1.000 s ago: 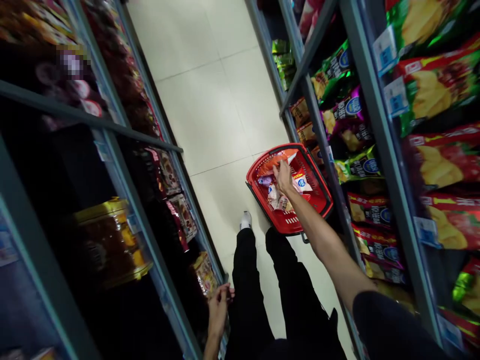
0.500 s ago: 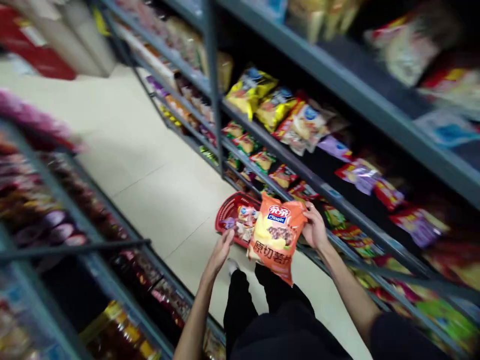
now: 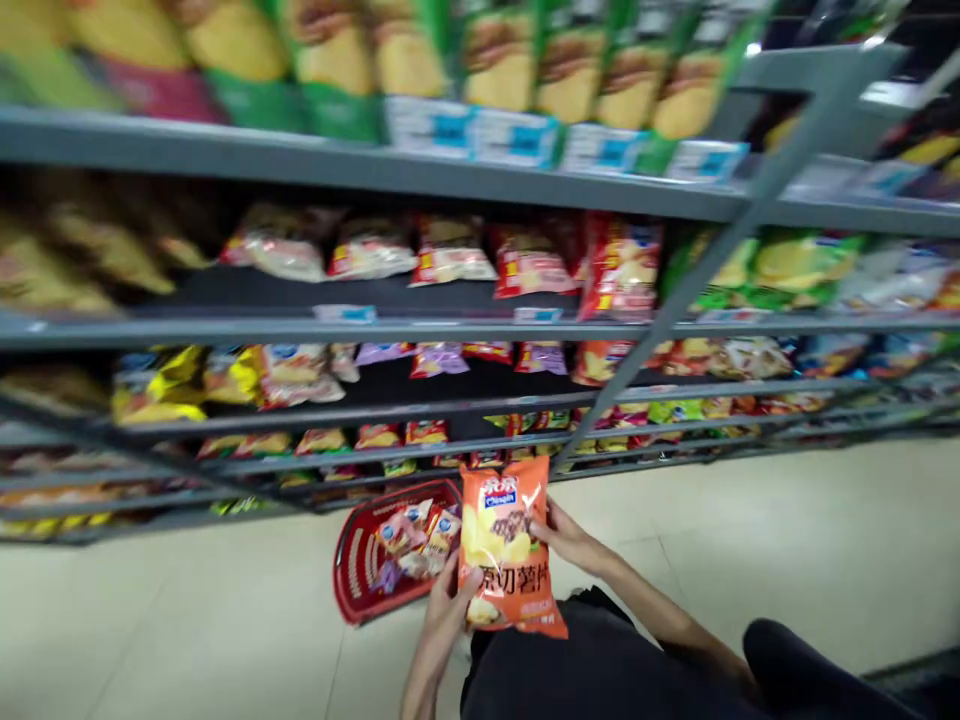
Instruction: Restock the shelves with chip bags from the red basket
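Note:
An orange bag of potato chips (image 3: 510, 535) is held upright in front of my body, its printed front facing up at me. My left hand (image 3: 451, 592) grips its lower left edge, thumb over the front. On the upper right edge, my right hand (image 3: 566, 535) has its thumb on the front and its other fingers behind the bag. A red shopping basket (image 3: 352, 575) stands on the floor just left of the bag, with several snack packs (image 3: 420, 535) inside. The bag hides the basket's right end.
Grey store shelves (image 3: 390, 190) run across the view, stocked with bagged snacks. A slanting grey upright (image 3: 675, 300) crosses them on the right. Yellow chip bags (image 3: 161, 385) lie on a middle shelf at left. Pale floor tiles (image 3: 225, 610) lie below the shelves.
The view has turned to face the shelves on the right. My left hand, apart from the chip bag before, now grips its left edge. My right hand still holds the right edge.

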`<state>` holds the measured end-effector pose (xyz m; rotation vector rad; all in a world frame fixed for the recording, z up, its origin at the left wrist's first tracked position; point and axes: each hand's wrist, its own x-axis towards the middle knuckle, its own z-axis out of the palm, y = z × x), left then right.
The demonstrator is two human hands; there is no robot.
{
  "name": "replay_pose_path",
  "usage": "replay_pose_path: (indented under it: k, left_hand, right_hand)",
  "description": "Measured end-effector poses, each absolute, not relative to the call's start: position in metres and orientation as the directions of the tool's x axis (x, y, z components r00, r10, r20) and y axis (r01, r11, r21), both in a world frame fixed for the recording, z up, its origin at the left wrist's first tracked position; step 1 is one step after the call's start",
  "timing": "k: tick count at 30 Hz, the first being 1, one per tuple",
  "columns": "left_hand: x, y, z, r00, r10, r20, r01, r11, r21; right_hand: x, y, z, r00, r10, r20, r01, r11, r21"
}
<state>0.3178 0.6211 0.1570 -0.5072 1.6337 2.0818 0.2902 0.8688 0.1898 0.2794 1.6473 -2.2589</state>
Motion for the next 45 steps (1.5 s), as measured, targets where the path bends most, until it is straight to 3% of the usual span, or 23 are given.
replay_pose_path:
  k: [2,4,7,12,17,21,26,29,31,34,37,42,45]
  left_hand:
    - [0.31,0.66,0.167,-0.809,0.28,-0.516,-0.553,-0.066,0.831]
    - [0.301,0.706,0.178,-0.792,0.396,-0.464,-0.518,-0.034,0.855]
    - [0.298,0.779,0.185,-0.84,0.377,-0.389,-0.487,-0.208,0.848]
    - [0.338,0.899,0.192,-0.816,0.423,-0.393,-0.532,-0.287,0.796]
    - [0.365,0.994,0.226,-0.842,0.413,-0.347,-0.488,-0.31,0.816]
    - [0.36,1.011,0.236,-0.823,0.427,-0.375,-0.511,-0.269,0.817]
    - [0.346,0.973,0.223,-0.76,0.533,-0.372,-0.573,-0.279,0.771]
    - [0.334,0.954,0.222,-0.741,0.566,-0.362,-0.604,-0.325,0.728]
    - [0.329,0.952,0.224,-0.688,0.627,-0.365,-0.633,-0.273,0.724]
    - [0.33,0.964,0.228,-0.624,0.699,-0.349,-0.609,-0.156,0.778]
    - [0.333,0.982,0.233,-0.674,0.694,-0.251,-0.5,-0.178,0.848]
    - [0.315,1.006,0.242,-0.815,0.561,-0.144,-0.307,-0.209,0.928]
    - [0.298,1.025,0.25,-0.833,0.545,-0.09,-0.216,-0.172,0.961]
  right_hand:
    - [0.328,0.911,0.187,-0.908,-0.072,-0.412,0.405,-0.394,-0.825]
    - [0.354,0.957,0.187,-0.881,0.099,-0.462,0.348,-0.525,-0.777]
    - [0.373,1.027,0.193,-0.838,0.292,-0.461,0.151,-0.688,-0.71]
    - [0.379,1.112,0.22,-0.85,0.419,-0.319,-0.1,-0.723,-0.683]
    - [0.388,1.144,0.239,-0.872,0.431,-0.231,-0.182,-0.725,-0.664]
    - [0.406,1.152,0.236,-0.878,0.447,-0.174,-0.225,-0.704,-0.674]
    - [0.432,1.165,0.222,-0.771,0.52,-0.368,-0.111,-0.679,-0.726]
    - [0.44,1.176,0.225,-0.741,0.494,-0.455,0.012,-0.669,-0.744]
    - [0.441,1.181,0.231,-0.749,0.481,-0.455,0.078,-0.618,-0.782]
    - [0.435,1.186,0.241,-0.761,0.499,-0.414,0.138,-0.5,-0.855]
    - [0.428,1.192,0.254,-0.794,0.511,-0.329,0.098,-0.426,-0.899]
    - [0.411,1.213,0.279,-0.945,0.291,-0.151,0.078,-0.246,-0.966]
    - [0.39,1.236,0.288,-0.952,0.293,-0.093,0.022,-0.237,-0.971]
